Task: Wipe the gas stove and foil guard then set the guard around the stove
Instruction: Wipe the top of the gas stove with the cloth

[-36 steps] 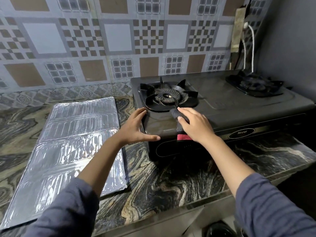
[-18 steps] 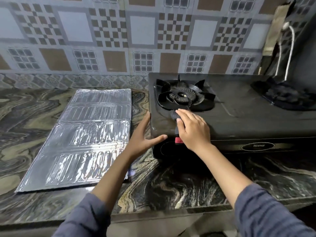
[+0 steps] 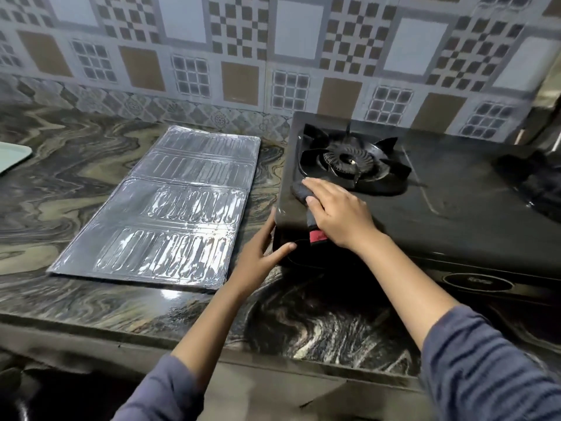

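A black two-burner gas stove [image 3: 455, 208] stands on the marbled counter at the right. My right hand [image 3: 337, 211] presses a dark cloth [image 3: 299, 191] with a red tag flat on the stove's front left corner, just before the left burner [image 3: 346, 161]. My left hand [image 3: 258, 256] grips the stove's front left corner, thumb on its front face. The silver foil guard [image 3: 170, 208] lies flat and folded on the counter to the left of the stove, apart from both hands.
A patterned tile wall [image 3: 273, 56] runs behind the counter. The right burner [image 3: 534, 183] sits at the far right. A pale tray edge [image 3: 12, 156] shows at the far left. The counter's front edge [image 3: 212, 344] runs below my arms.
The view has swung left and closer. My right hand has slid the cloth leftward toward the stove's front left corner. My left hand has slipped lower on that corner.
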Tool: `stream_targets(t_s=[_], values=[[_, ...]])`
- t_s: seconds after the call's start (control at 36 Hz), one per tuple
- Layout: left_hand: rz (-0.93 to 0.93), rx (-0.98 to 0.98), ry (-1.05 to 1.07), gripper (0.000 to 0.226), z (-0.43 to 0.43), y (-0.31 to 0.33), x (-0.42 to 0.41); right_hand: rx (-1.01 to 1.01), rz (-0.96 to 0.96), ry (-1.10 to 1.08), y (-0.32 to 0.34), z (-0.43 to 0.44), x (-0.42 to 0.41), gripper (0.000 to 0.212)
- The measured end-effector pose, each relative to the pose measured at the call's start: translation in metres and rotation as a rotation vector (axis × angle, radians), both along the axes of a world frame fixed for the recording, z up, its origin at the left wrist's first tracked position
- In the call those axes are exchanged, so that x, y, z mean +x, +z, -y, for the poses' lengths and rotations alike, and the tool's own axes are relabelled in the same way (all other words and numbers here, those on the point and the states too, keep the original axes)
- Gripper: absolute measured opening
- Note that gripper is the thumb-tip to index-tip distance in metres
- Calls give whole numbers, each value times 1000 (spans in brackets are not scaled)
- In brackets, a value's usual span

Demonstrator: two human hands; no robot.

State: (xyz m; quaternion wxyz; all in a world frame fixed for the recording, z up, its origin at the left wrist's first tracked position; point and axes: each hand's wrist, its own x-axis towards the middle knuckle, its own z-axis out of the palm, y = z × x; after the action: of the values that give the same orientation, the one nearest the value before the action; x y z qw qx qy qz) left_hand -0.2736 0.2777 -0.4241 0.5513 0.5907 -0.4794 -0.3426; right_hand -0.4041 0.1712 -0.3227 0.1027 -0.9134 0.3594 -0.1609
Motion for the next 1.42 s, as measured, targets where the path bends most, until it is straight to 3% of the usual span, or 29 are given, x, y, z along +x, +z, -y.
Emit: stream_targets(t_s=[0.5,0.75,0.92,1.19,1.42], values=[[-16,51,119,63,-9,-4,-20,5,-33,172,3,-5,47,37],[-63,59,121,74,-8,-6,-20,-94,-98,315,4,-8,53,26],[-62,95,75,72,-10,-6,-12,-220,-172,385,3,-14,53,45],[-58,72,-9,53,-6,-13,2,-359,65,271,-18,-28,40,30],[-20,-8,-33,69,-6,-17,9,-566,187,96,-40,-37,28,37]])
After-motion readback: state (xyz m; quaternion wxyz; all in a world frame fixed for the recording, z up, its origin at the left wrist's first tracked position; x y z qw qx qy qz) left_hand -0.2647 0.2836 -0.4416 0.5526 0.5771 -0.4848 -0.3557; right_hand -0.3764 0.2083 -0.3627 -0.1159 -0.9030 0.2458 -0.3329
